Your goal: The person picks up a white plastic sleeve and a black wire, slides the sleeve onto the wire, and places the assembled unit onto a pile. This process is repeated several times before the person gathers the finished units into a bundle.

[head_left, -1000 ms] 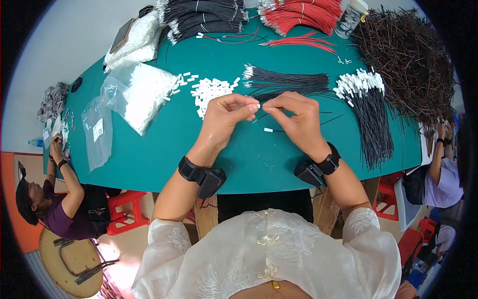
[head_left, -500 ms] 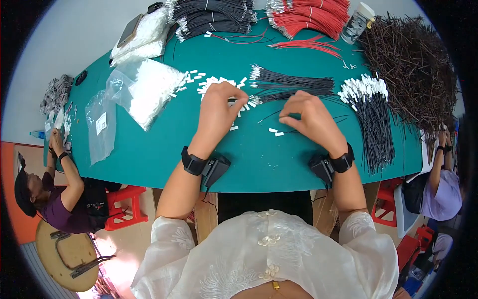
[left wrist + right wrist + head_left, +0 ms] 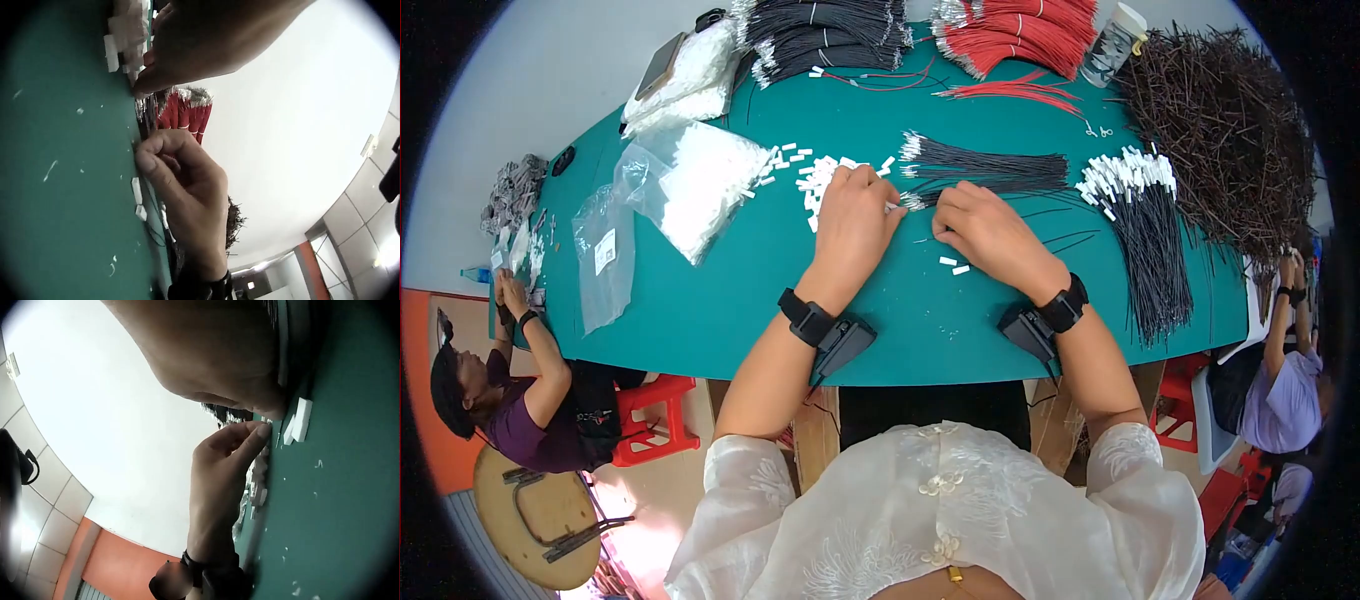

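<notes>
My left hand point(image 3: 853, 222) is beside the loose white connector housings point(image 3: 815, 185), its thumb and fingers curled inward. At its fingertips a small white connector housing point(image 3: 890, 207) shows between finger and thumb. My right hand point(image 3: 988, 232) is low over the table, palm down, thumb and forefinger pinched together in the left wrist view. A thin black wire point(image 3: 279, 436) runs from under those fingertips; most of it is hidden by the hand. Two housings point(image 3: 954, 265) lie just below the right hand. Black wires with bare metal ends point(image 3: 990, 160) lie beyond both hands.
Finished-looking black wires with white ends point(image 3: 1145, 240) lie at right, before a dark tangled heap point(image 3: 1220, 140). A bag of white housings point(image 3: 710, 185) lies at left. Black bundles point(image 3: 825, 40), red bundles point(image 3: 1020, 35) and a tumbler point(image 3: 1112, 50) are at the back. Other people sit either side.
My hands, fingertip to fingertip at a white piece a second ago, have parted. A second white housing now lies below the right hand. Lately both hands shifted slightly inward, the right one leftward.
</notes>
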Demonstrator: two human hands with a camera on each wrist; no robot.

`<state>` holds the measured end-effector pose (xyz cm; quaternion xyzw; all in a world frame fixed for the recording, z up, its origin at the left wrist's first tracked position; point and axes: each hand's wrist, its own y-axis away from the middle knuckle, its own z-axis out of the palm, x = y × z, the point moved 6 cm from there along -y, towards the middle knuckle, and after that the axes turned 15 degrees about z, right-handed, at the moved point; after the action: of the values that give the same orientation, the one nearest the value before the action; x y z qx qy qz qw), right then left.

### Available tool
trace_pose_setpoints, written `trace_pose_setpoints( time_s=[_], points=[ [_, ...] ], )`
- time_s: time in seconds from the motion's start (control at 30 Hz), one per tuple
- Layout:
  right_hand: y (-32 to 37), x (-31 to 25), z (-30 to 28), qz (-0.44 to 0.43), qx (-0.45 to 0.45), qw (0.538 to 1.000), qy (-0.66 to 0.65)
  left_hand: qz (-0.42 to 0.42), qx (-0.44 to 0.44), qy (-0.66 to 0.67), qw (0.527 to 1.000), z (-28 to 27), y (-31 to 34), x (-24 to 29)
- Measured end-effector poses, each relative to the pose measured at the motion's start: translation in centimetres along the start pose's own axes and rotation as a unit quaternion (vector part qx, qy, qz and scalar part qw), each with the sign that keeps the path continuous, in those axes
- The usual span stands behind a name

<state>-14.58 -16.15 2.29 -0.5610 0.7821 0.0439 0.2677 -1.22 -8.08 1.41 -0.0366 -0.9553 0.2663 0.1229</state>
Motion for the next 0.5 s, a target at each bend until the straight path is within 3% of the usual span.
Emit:
trace_pose_setpoints(
  time_s=[0.37, 0.47, 0.5],
  points=[
    [0.5, -0.6, 0.5, -0.023, 0.01, 0.992, 0.122, -0.026, -0.007, -0.002, 1.0, -1.3, 0.1, 0.0],
    [0.1, 0.3, -1.0, 0.032, 0.027, 0.995, -0.088, -0.026, 0.013, 0.018, 0.999, -1.2, 0.1, -0.3],
    [0.1, 0.1, -1.3, 0.03, 0.026, 0.995, -0.088, -0.026, 0.023, 0.028, 0.999, -1.3, 0.0, -0.5]
  ],
)
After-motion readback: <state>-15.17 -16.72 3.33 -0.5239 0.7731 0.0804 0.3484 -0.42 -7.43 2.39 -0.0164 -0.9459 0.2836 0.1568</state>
